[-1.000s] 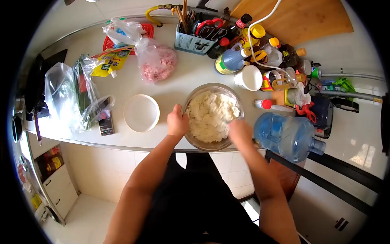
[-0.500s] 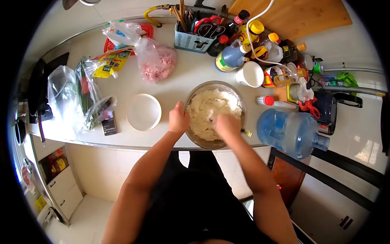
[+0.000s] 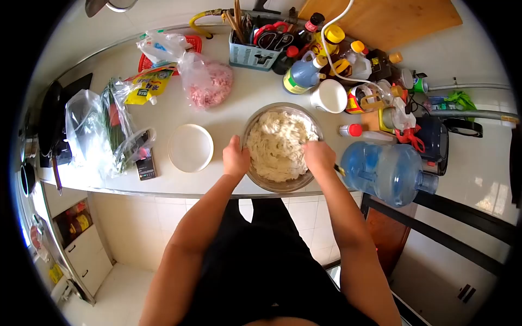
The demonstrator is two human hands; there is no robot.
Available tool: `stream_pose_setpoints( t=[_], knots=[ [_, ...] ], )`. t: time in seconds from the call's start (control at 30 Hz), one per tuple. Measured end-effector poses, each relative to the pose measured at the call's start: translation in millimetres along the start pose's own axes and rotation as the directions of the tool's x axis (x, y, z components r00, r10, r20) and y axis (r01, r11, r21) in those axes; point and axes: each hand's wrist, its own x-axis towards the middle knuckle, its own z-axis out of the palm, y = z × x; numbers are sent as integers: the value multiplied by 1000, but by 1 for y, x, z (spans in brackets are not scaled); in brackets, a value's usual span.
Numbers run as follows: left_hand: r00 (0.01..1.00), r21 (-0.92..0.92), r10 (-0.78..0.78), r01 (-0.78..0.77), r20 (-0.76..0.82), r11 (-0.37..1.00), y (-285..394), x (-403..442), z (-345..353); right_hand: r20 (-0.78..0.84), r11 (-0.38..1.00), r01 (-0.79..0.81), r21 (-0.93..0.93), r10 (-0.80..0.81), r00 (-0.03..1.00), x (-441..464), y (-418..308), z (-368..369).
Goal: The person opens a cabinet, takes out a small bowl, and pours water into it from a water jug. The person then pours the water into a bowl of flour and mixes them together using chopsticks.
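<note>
A steel bowl (image 3: 254, 176) stands near the counter's front edge, with pale, lumpy dough (image 3: 277, 145) inside. My left hand (image 3: 236, 158) grips the bowl's left rim, thumb upward. At the right side of the bowl my right hand (image 3: 319, 158) is closed round a utensil; the end of its handle (image 3: 339, 169) sticks out to the right, and its other end is hidden by the hand and dough. An empty white bowl (image 3: 190, 148) sits left of my left hand. Behind it lies a clear bag of pink minced meat (image 3: 211, 87).
A large blue water bottle (image 3: 383, 173) lies on the right. Behind stand a white cup (image 3: 329, 96), sauce bottles (image 3: 302, 74) and a utensil basket (image 3: 251, 56). On the left are a bag of green vegetables (image 3: 113, 125), a phone (image 3: 145, 167) and a yellow pouch (image 3: 147, 88).
My right hand has moved from the middle of the bowl to its right side, and the dough's surface has changed shape. My left hand stays on the left rim.
</note>
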Motion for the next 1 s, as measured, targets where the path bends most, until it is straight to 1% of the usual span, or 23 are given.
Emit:
stream_pose_setpoints(
  t=[0.07,0.1,0.17,0.2,0.3,0.37,0.4,0.47,0.5,0.57,0.63,0.67,0.7,0.77,0.8,0.83,0.87,0.9,0.97,1.0],
  knots=[
    [999,-32,-47,47,-11,998,4,3,-1,34,998,-51,-42,52,998,-24,14,2],
    [998,-36,-54,53,-15,998,4,3,-1,90,1000,-15,-25,17,996,-37,12,7],
    [1000,-19,-10,10,-8,1000,3,3,-1,149,991,95,-90,-81,986,-47,-15,22],
    [1000,-15,-10,10,-13,1000,4,4,0,148,991,102,-87,-88,985,-38,-18,21],
    [1000,-10,-24,24,12,1000,2,1,-7,16,988,155,-4,-155,988,6,-35,18],
    [998,22,-50,49,40,999,3,2,-4,30,997,51,54,-53,998,12,-7,8],
    [998,11,-41,41,41,999,5,3,-3,20,998,46,46,-47,999,1,-2,4],
    [995,-65,-90,92,35,994,7,3,-2,73,998,-30,-51,34,997,-35,6,4],
    [994,-69,-101,103,33,992,6,1,-2,150,998,-3,-66,13,989,-43,1,16],
    [999,-47,-53,54,8,997,8,2,-2,197,986,116,-118,-91,976,-48,-33,20],
    [999,-34,-34,34,-15,999,9,3,-2,42,982,178,-65,-176,984,-13,-38,27],
    [1000,-21,-13,12,-19,1000,8,1,-3,78,997,67,-27,-65,995,3,-39,13],
    [1000,-18,-14,14,-6,1000,6,-2,-4,-68,993,120,-12,-121,990,9,-25,5],
    [999,-51,-52,52,0,997,6,1,-2,-68,998,54,-19,-56,996,0,8,6],
    [999,-64,-47,46,-6,997,6,4,1,5,1000,14,-13,-14,1000,-16,6,-1],
    [997,-89,-72,72,0,993,5,4,3,82,1000,-20,-10,21,996,-35,1,-4],
    [995,-105,-104,105,12,989,2,1,2,170,997,31,-77,-17,985,-45,-5,13],
    [994,-101,-110,111,16,989,0,-1,1,209,986,84,-141,-53,977,-52,-21,24],
    [1000,-71,-21,19,-15,997,0,0,2,191,991,122,-58,-109,976,-35,-41,20],
    [1000,-62,-22,21,-16,998,-1,1,0,94,992,111,-67,-105,990,-14,-43,19]
  ],
)
